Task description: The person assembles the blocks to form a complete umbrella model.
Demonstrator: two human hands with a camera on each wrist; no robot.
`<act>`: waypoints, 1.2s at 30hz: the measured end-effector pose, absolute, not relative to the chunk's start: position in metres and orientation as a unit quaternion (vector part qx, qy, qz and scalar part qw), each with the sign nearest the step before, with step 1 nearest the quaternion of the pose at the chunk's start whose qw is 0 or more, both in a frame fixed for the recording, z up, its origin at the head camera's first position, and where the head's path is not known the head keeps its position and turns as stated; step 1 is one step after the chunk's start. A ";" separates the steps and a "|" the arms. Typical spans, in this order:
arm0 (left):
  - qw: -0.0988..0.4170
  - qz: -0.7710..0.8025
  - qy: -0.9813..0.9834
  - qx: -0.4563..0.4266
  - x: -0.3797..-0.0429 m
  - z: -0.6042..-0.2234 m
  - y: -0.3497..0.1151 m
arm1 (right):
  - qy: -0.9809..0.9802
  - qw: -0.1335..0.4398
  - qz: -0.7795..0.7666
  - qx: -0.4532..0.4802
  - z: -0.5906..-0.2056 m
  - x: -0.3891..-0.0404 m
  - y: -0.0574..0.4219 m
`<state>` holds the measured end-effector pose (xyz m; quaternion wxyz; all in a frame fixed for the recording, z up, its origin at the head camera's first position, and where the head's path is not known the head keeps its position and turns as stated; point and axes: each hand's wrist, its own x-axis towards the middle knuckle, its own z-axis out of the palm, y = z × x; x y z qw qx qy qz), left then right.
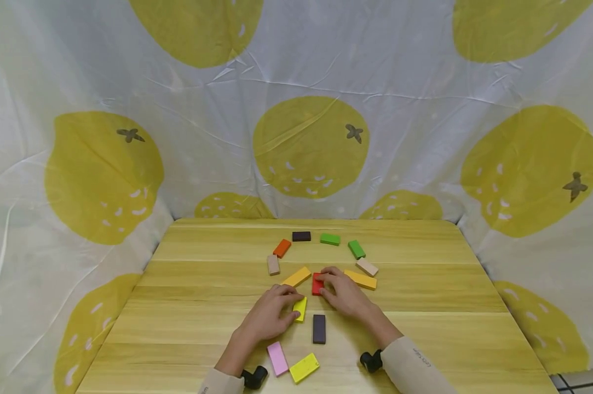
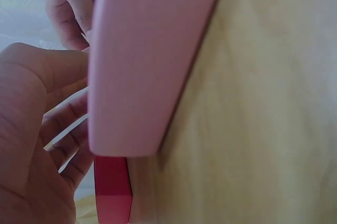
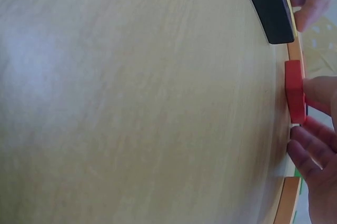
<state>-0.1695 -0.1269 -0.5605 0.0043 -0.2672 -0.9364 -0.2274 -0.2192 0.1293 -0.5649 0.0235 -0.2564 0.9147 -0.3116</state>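
Observation:
My left hand (image 1: pixel 275 312) pinches a bright yellow block (image 1: pixel 301 310) between thumb and index finger, close over the wooden table. To its right, my right hand (image 1: pixel 346 294) grips a red block (image 1: pixel 317 284) with thumb and fingertips at its edges. In the right wrist view the red block (image 3: pixel 295 91) lies against the thumb, beside a black block (image 3: pixel 268 5). A large pink block (image 2: pixel 147 66) fills the middle of the left wrist view and hides the left fingertips (image 2: pixel 68 68). The same pink block (image 1: pixel 277 359) lies near the left wrist, flat on the table.
An orange-yellow block (image 1: pixel 297 277) and another orange block (image 1: pixel 362 279) flank the red one. An arc of blocks, including a black block (image 1: pixel 301 236) and a green block (image 1: pixel 330 239), lies farther back. Nearer are a dark block (image 1: pixel 318 329) and a second yellow block (image 1: pixel 304 368).

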 end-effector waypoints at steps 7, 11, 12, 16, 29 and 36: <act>-0.001 -0.233 -0.935 -0.266 -0.168 -0.560 -0.128 | 0.916 0.028 -0.305 -0.259 -0.566 -0.219 0.131; -0.004 -0.238 -0.936 -0.260 -0.167 -0.560 -0.130 | 0.915 0.026 -0.311 -0.255 -0.567 -0.218 0.132; -0.005 -0.240 -0.936 -0.258 -0.167 -0.560 -0.130 | 0.915 0.024 -0.314 -0.253 -0.567 -0.217 0.132; -0.004 -0.244 -0.935 -0.256 -0.167 -0.560 -0.131 | 0.915 0.020 -0.322 -0.242 -0.569 -0.216 0.133; 0.002 -0.248 -0.934 -0.256 -0.170 -0.561 -0.128 | 0.915 0.014 -0.328 -0.236 -0.572 -0.217 0.131; 0.005 -0.257 -0.933 -0.252 -0.168 -0.562 -0.119 | 0.915 0.019 -0.326 -0.237 -0.573 -0.217 0.131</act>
